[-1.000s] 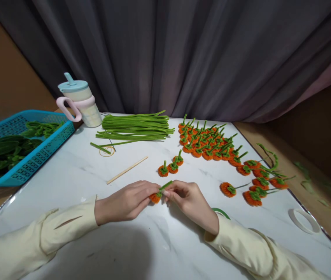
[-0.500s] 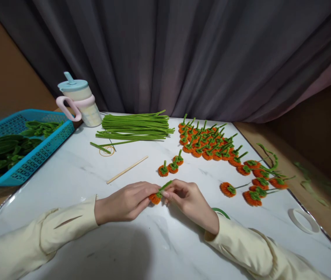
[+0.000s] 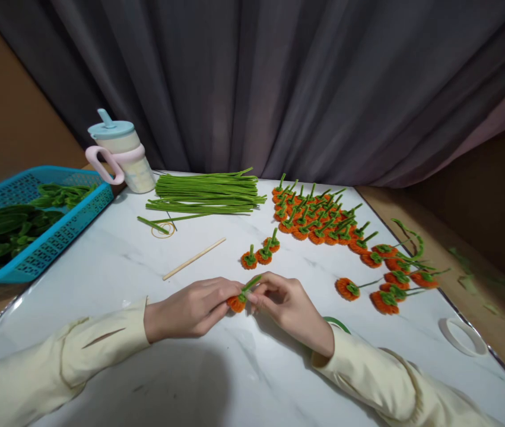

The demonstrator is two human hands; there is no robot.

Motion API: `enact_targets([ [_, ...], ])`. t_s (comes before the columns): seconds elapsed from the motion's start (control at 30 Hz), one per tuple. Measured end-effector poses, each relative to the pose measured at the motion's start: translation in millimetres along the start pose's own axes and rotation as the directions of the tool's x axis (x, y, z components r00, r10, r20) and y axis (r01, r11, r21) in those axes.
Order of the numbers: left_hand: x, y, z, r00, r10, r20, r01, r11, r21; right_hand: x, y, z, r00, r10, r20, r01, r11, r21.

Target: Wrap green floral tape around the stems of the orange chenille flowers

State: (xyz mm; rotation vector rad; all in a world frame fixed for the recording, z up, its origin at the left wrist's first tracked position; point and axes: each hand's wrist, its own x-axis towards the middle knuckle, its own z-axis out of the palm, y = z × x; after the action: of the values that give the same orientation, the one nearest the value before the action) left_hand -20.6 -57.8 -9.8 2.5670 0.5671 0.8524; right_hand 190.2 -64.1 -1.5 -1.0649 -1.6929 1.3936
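Between the fingertips of my left hand (image 3: 199, 305) is a small orange pipe-cleaner pumpkin (image 3: 236, 303), tilted, its ribbed side facing me. A green pipe-cleaner stem (image 3: 252, 283) slants up from its top towards the right. My right hand (image 3: 285, 302) is closed in a pinch at the base of this stem, thumb against forefinger. Any finer piece between those fingertips is too small to make out. Just beyond my hands, three finished-looking orange pumpkins (image 3: 264, 255) with upright green stems sit on the white marbled table (image 3: 145, 379).
Many similar pumpkins (image 3: 317, 234) cluster at the back right. Green pipe cleaners (image 3: 207, 193) lie behind a wooden stick (image 3: 194, 259). At left stand a lidded cup (image 3: 123, 157) and a blue basket (image 3: 51, 252) of green leaves. A white tape ring (image 3: 463, 337) lies far right.
The green stem leans very slightly lower at its tip. Otherwise both hands and the pumpkin stay in the same place.
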Motion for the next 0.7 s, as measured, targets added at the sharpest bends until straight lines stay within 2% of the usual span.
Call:
enact_targets([
  [0.37,0.6,2.0,-1.0,0.997,-0.065,0.029,0.067,0.996,-0.055,0.4,-2.0,-0.6,1.000,-0.007,0.001,0.007,1.000,-0.011],
  [0.47,-0.7,3.2,-2.1,0.986,-0.168,0.007,0.168,0.979,-0.112,0.6,-4.0,-0.7,1.000,0.003,0.003,-0.003,1.000,0.002],
  [0.57,-0.4,4.9,-2.7,0.955,-0.295,-0.015,0.286,0.937,-0.200,0.4,-5.6,-0.7,1.000,0.012,0.004,-0.012,1.000,0.006],
  [0.7,1.7,8.3,-1.1,0.910,-0.414,0.018,0.385,0.828,-0.408,-0.1,-5.8,-0.2,1.000,0.001,0.008,-0.001,1.000,0.014],
])
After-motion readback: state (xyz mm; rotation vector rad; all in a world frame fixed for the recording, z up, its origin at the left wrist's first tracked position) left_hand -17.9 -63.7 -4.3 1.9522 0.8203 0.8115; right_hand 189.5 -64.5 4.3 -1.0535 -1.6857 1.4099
